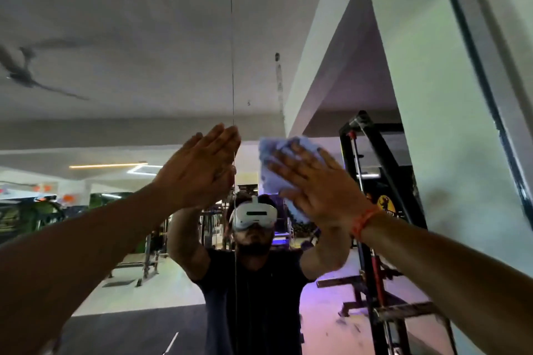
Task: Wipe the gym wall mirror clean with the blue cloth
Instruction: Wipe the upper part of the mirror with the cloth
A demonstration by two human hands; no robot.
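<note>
Just right of the vertical seam in the gym wall mirror: blue cloth flattened against the glass under the right hand; fingers straight and spread over the cloth, pressing rather than curling round it, so grip apart, palm load only; spread probably meant to keep as much cloth as possible in contact with the glass for wiping. On the seam itself: left hand, fingers straight and together, holding nothing, grip apart; seemingly laid on the glass as a brace for the high reach, though contact cannot be confirmed. Orange thread band at the right wrist, well right of the seam. Right of the seam and above the cloth: dark vertical streak on the glass, not yet reached by the cloth; judged the likely next target. Far right of the seam: dark mirror frame. Low and right of the seam, in reflection: black weight machine bearing a yellow round emblem; lettering there too small and blurred to read. No other legible writing or brand seen.
</note>
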